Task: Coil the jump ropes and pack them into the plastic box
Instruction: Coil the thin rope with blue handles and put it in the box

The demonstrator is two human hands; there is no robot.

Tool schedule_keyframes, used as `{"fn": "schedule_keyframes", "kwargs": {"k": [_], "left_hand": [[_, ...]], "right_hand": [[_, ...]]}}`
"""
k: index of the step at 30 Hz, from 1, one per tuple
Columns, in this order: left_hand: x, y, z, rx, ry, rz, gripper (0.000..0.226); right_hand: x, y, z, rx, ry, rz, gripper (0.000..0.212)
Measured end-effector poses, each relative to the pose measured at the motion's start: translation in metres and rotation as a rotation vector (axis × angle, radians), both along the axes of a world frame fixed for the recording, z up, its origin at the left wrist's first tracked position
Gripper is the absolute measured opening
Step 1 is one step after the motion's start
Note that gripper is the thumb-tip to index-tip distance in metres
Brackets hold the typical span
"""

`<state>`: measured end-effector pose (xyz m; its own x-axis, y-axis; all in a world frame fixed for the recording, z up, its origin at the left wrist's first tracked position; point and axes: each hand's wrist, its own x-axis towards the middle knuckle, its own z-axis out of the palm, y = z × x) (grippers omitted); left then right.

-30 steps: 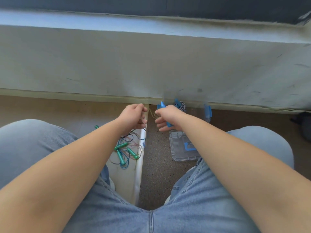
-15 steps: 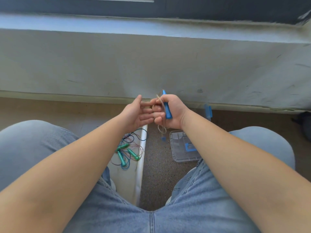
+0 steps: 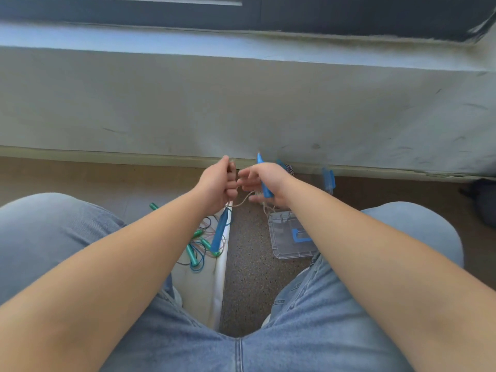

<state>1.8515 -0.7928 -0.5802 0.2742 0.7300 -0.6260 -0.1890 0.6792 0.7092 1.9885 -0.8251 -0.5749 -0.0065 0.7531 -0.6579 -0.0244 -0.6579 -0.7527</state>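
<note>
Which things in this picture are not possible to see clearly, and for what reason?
Head view only:
- Clear plastic box: its near right part is hidden by the right forearm; contents unclear.
- Beige rope: too thin to count coils in the right hand.
- Blue handle dangling under the left hand: blurred.
- Dark object: cut off by the right edge.

Soft, even daylight; mild shadows; slight motion blur at centre; wide-angle bowing along upper edge; corners softened, no glare.

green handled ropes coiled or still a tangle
Still a tangle: the green-handled ropes lie in loose crossing loops on the floor, handles splayed apart.
</note>
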Motion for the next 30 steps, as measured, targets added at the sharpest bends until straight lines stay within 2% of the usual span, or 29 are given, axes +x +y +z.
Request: {"fn": "schedule_keyframes", "kwargs": {"k": [2, 5, 8, 11, 13, 15, 17, 20, 23, 25, 26, 28, 30], "left_hand": [[0.001, 0.007, 0.003, -0.037, -0.092, 0.089, 0.024], [0.001, 0.013, 0.007, -0.086, -0.171, 0.196, 0.014], [0.003, 0.014, 0.014, -0.166, -0.297, 0.328, 0.023], [0.007, 0.017, 0.02, -0.203, -0.385, 0.42, 0.023], [0.007, 0.019, 0.023, -0.181, -0.37, 0.45, 0.016], [0.005, 0.021, 0.026, -0.112, -0.281, 0.433, 0.011], [-0.002, 0.021, 0.027, -0.023, -0.121, 0.346, 0.013], [-0.012, 0.021, 0.02, 0.097, 0.247, 0.118, 0.017], [-0.019, 0.023, 0.007, 0.159, 0.639, -0.066, 0.046], [-0.021, 0.019, 0.006, 0.37, 0.867, -0.293, 0.061], [-0.022, 0.015, 0.008, 0.557, 0.897, -0.457, 0.069], [-0.022, 0.002, 0.013, 0.834, 0.81, -0.752, 0.076], [-0.024, -0.005, 0.007, 0.899, 0.732, -0.863, 0.061]], "right_hand": [[0.002, -0.008, -0.006, -0.072, 0.114, 0.168, 0.051], [0.0, -0.012, -0.009, -0.104, 0.229, 0.184, 0.055], [-0.003, -0.015, -0.005, -0.036, 0.07, 0.237, 0.043], [-0.007, -0.018, -0.005, -0.052, 0.083, 0.29, 0.025], [-0.008, -0.019, -0.004, -0.068, 0.12, 0.295, 0.021], [-0.006, -0.021, -0.003, -0.075, 0.124, 0.314, 0.021], [0.0, -0.023, 0.001, -0.078, 0.087, 0.338, 0.019], [0.01, -0.025, 0.003, -0.072, 0.011, 0.385, 0.026], [0.016, -0.027, 0.003, -0.064, -0.034, 0.427, 0.021], [0.017, -0.028, 0.005, -0.058, -0.025, 0.433, 0.018], [0.017, -0.028, 0.006, -0.052, -0.023, 0.44, 0.017], [0.016, -0.029, 0.006, -0.03, -0.023, 0.448, 0.015], [0.016, -0.031, 0.005, -0.003, 0.004, 0.441, 0.013]]}}
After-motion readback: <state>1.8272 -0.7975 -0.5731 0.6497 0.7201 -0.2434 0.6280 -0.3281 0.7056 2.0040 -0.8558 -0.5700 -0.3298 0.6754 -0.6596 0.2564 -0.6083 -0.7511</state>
